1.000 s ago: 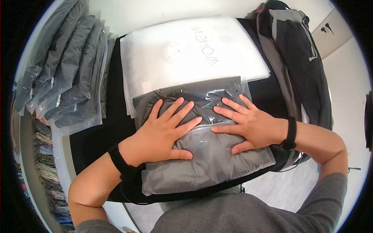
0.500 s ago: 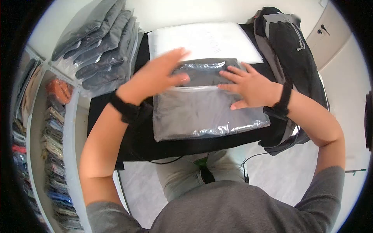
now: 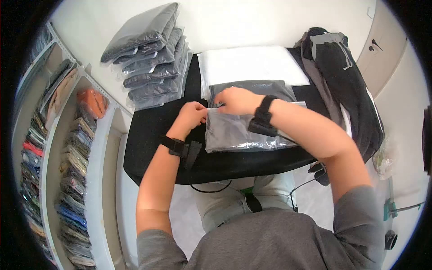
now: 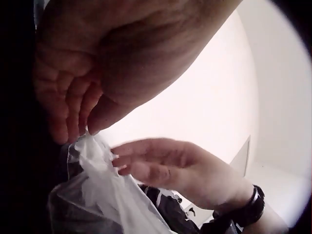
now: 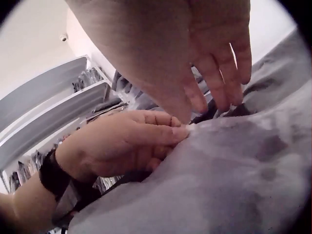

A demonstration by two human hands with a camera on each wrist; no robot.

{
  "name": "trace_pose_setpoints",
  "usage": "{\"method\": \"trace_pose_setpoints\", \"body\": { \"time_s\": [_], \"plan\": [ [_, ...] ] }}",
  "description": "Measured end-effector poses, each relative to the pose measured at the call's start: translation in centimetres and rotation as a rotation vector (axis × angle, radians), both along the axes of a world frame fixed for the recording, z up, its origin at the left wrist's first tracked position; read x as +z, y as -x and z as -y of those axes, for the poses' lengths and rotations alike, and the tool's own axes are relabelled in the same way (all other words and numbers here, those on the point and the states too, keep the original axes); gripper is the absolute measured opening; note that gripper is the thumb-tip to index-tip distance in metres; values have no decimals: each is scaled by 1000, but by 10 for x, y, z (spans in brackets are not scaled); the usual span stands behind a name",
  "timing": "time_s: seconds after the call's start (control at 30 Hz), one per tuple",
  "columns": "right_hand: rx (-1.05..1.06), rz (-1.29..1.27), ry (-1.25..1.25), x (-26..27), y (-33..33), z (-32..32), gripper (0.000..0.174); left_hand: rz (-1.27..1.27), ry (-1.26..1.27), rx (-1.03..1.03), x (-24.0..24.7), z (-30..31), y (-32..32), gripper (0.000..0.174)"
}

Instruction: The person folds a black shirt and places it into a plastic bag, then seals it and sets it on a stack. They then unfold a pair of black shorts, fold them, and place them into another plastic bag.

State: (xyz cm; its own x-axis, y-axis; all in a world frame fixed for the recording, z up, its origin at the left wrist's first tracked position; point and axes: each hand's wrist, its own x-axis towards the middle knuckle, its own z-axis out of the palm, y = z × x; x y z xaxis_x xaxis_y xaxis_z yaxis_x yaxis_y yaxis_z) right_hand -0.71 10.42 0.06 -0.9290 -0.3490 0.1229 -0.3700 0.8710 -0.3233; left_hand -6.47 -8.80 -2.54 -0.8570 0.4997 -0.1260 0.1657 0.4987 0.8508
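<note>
A frosted zip bag lies on the black-covered table, with a dark folded garment inside it and showing beyond its pale zip strip. My left hand pinches the strip's left end between thumb and fingers; the left wrist view has the whitish plastic bunched under those fingertips. Right beside it, my right hand comes across over the bag and holds the strip close to the same corner. Its thumb and fingers reach down to the bag's edge in the right wrist view.
Behind the bag lies a stack of white plastic bags. Several packed dark garments are piled at the back left. Black and grey trousers drape over the table's right side. Shelves of bagged clothes stand left.
Both hands have left their spread position pressing on the bag and come together at the strip's left end. The bag looks flatter, and the head view has tilted, showing more room.
</note>
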Motion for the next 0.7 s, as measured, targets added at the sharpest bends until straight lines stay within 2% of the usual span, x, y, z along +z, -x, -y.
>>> {"method": "trace_pose_setpoints", "body": {
  "time_s": [0.03, 0.23, 0.33, 0.47, 0.57, 0.7],
  "plan": [
    [0, -10, 56, 0, 7, 5, 34, 29, 37, -25, 1, -2, 0, 18],
    [-34, 106, 291, -11, 37, 7, 22, 73, -213, 57, -7, -4, -4, 15],
    [-53, 362, 589, -7, 37, -2, 13, 101, -295, 70, -6, -5, -8, 14],
    [-21, 315, 479, -2, 35, -11, 15, 107, -331, 56, -9, -7, -7, 15],
    [-74, 383, 376, 11, 27, -24, 16, 121, -356, 83, -8, -4, -8, 16],
    [-93, 410, 246, 22, 11, -65, 19, 156, -357, 110, -5, -2, -12, 16]
  ]
}}
